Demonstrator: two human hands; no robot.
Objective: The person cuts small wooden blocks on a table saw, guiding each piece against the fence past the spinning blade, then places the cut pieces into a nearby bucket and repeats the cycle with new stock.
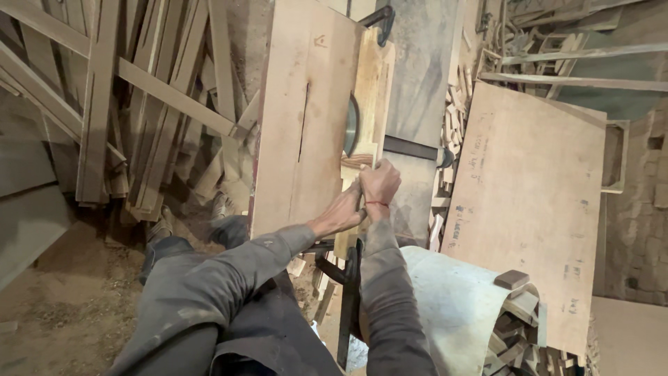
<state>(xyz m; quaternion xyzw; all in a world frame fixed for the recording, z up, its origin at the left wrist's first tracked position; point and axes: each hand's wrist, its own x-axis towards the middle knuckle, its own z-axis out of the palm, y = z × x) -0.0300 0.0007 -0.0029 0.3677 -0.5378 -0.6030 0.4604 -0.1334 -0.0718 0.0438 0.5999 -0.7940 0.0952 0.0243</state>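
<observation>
A circular saw blade point(351, 125) rises through a slot in a table saw topped with a plywood board point(299, 118). Both my hands meet just below the blade on a narrow wooden piece point(358, 161) that lies against a long wooden guide point(374, 83). My left hand point(346, 209) grips the near part of the piece from the left. Closed over the same piece, slightly further forward, is my right hand point(380, 182), which has a red thread at the wrist. The blade stands a short way beyond my fingers.
Long planks and slats point(139, 104) lean in a pile at the left. A large plywood sheet point(529, 202) leans at the right, with small offcuts point(456, 118) stacked behind it and a curved white sheet point(452, 299) over more offcuts below. Sawdust covers the floor point(56, 299).
</observation>
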